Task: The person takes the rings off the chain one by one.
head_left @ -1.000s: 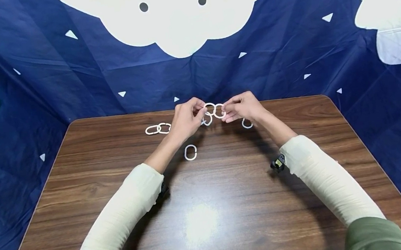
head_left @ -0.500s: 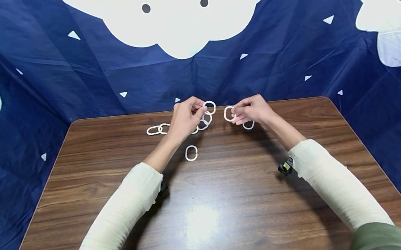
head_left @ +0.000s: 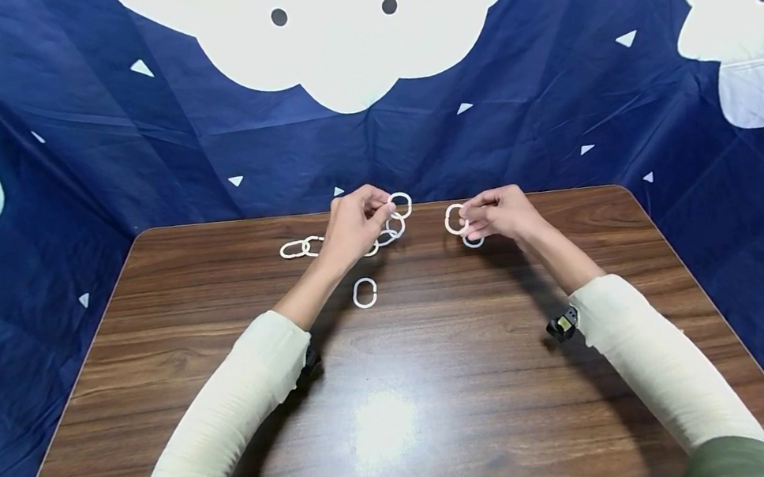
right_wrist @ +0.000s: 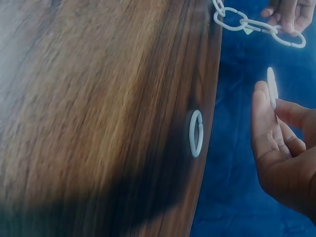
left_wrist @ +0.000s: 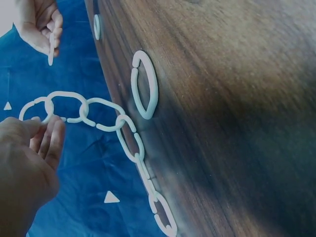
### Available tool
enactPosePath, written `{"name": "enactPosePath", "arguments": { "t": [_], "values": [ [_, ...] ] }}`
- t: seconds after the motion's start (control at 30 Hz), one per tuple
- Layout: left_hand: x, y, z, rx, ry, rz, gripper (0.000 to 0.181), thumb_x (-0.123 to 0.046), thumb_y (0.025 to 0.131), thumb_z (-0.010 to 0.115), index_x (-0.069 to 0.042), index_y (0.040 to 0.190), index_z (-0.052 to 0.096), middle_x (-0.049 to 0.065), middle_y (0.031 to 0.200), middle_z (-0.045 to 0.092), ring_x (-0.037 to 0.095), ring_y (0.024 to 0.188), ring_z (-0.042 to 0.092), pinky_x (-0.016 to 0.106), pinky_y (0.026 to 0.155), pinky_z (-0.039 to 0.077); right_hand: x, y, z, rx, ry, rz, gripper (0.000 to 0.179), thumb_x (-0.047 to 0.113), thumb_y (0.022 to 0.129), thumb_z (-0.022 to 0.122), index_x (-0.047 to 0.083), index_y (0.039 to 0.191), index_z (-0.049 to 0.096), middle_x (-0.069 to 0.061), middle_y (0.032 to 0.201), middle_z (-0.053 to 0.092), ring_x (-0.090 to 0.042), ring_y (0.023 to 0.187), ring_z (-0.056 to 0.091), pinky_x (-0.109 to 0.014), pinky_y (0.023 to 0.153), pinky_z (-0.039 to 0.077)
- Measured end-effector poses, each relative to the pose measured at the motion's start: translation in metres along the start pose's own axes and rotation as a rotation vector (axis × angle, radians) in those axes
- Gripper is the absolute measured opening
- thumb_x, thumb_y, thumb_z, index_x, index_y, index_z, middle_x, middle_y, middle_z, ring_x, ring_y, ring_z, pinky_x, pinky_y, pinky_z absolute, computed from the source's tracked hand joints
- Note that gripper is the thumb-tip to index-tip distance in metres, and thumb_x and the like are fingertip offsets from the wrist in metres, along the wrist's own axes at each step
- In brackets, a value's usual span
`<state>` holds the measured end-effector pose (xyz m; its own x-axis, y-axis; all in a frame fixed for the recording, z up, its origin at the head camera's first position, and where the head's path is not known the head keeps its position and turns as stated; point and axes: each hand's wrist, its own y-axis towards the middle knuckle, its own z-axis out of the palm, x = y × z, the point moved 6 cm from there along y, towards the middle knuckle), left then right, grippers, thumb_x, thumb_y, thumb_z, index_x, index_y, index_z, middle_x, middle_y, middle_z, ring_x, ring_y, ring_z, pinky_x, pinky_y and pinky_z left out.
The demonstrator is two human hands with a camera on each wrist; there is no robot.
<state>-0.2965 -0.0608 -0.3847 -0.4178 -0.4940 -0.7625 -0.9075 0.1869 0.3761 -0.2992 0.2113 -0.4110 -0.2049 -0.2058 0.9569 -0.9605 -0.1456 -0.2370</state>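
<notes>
My left hand pinches one end link of a chain of several off-white plastic links. In the left wrist view the chain curves away from those fingers and down along the table's edge. In the head view my left hand hides its middle part. My right hand holds a single plastic link between thumb and fingers, apart from the chain. Beneath the right hand a loose link lies on the wood. Another loose link, with a small gap in its side, lies nearer the front.
The brown wooden table has its far edge just behind both hands. A dark blue cloth with white cloud shapes hangs behind it and on both sides. Small black wrist cameras sit at the cuffs.
My right hand has moved right and slightly nearer with its link, which overlapped the chain's end one second ago and is now apart from it. The left hand has stayed nearly still.
</notes>
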Motion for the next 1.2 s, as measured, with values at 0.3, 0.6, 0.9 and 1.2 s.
{"name": "enactPosePath", "arguments": {
  "t": [0.3,0.6,0.9,1.2],
  "values": [
    [0.0,0.0,0.0,0.0,-0.006,-0.017,0.014,-0.013,0.105,0.08,-0.001,0.114,0.081,0.013,0.1,0.086,0.025,0.089,0.078,0.034,0.083,0.058,-0.007,-0.008,-0.015,-0.028,-0.03,0.012,0.041,0.001,0.106,0.074,-0.02,0.139,0.064,-0.002,0.089,0.083,-0.008,0.072,0.081,-0.027,0.076,0.07],
    [0.0,0.0,0.001,0.01,-0.008,-0.013,0.015,-0.012,0.105,0.08,-0.001,0.115,0.081,0.014,0.106,0.086,0.027,0.092,0.081,0.037,0.086,0.061,-0.015,-0.011,-0.029,-0.033,-0.046,0.009,0.039,0.002,0.107,0.073,-0.02,0.137,0.064,0.003,0.088,0.082,-0.007,0.072,0.081,-0.025,0.075,0.069],
    [-0.001,0.0,0.0,0.015,-0.026,-0.025,0.016,-0.013,0.105,0.08,-0.001,0.115,0.081,0.013,0.103,0.087,0.025,0.089,0.081,0.028,0.078,0.057,-0.024,-0.013,-0.044,-0.041,-0.047,0.026,0.039,0.005,0.107,0.074,-0.019,0.137,0.063,0.004,0.085,0.082,-0.006,0.071,0.08,-0.025,0.074,0.069],
    [0.001,0.0,0.003,0.017,-0.062,-0.037,0.013,-0.014,0.106,0.08,-0.003,0.113,0.08,0.012,0.098,0.086,0.026,0.083,0.081,0.018,0.068,0.053,-0.036,-0.014,-0.057,-0.071,-0.017,0.054,0.034,0.006,0.106,0.076,-0.014,0.133,0.068,0.004,0.088,0.083,-0.007,0.073,0.081,-0.025,0.075,0.069]
  ]
}}
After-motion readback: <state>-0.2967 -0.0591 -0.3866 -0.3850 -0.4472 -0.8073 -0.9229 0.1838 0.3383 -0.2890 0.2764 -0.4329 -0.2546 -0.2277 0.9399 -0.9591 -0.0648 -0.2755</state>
